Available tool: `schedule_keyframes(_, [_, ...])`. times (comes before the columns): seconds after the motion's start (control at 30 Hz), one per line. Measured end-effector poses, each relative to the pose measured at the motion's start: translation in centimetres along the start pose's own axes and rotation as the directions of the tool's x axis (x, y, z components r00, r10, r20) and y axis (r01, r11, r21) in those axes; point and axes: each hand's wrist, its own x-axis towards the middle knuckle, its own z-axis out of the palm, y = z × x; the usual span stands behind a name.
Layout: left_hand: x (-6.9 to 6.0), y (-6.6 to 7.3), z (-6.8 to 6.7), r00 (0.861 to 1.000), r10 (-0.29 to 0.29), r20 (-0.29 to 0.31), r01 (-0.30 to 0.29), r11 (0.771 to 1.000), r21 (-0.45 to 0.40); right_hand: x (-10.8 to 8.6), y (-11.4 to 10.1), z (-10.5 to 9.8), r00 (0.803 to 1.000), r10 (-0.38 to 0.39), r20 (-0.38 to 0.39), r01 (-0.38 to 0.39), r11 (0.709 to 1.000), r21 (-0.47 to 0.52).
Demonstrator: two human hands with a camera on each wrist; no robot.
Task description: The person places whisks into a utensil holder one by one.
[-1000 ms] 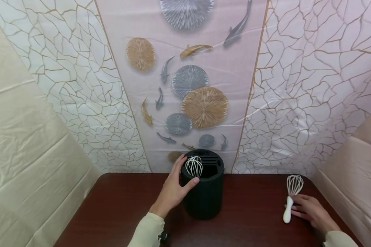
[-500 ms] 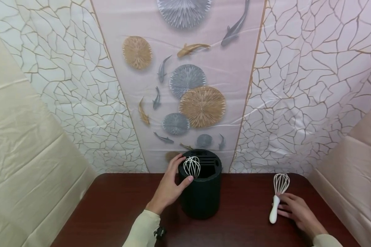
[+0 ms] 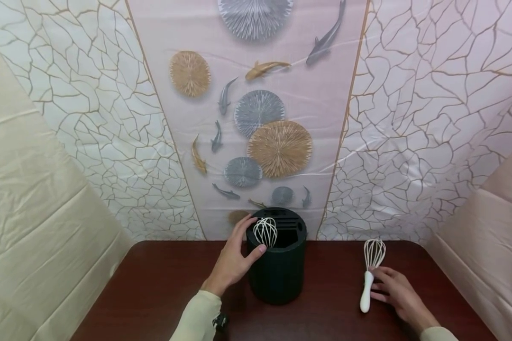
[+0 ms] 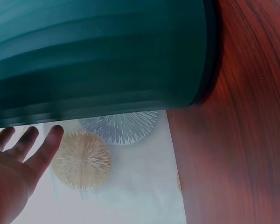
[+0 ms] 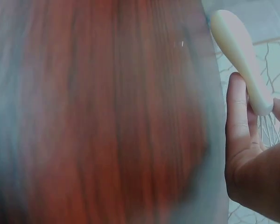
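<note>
A dark green round utensil holder stands upright on the table, with slots and a larger opening in its top. The wire head of one white whisk sticks up from that opening; its lower part is hidden inside. My left hand rests at the holder's left rim beside this whisk, fingers and thumb spread. In the left wrist view, the straight fingers reach to the holder's side. To the right, my right hand pinches a second whisk near the top of its white handle, wire head upward.
The dark red wooden table extends on both sides of the holder. A patterned cloth backdrop rises behind its far edge, and beige cloth flanks it at left and right.
My right hand has carried its whisk leftward, nearer to the holder. The left hand stays at the rim beside the other whisk. The head view has shifted slightly.
</note>
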Motion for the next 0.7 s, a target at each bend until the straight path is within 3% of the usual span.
schedule_keyframes(0.33, [-0.2,-0.3,0.2,1.0,-0.001,0.001,0.002,0.998,-0.06,-1.1,-0.6,2.1,0.997,-0.071,0.002,0.071,0.997,0.014])
schedule_keyframes(0.7, [0.5,-0.4,-0.1,0.998,0.067,0.013,-0.067,0.996,-0.062,-2.2,-2.4,3.6,0.988,-0.152,0.005,0.151,0.986,0.07])
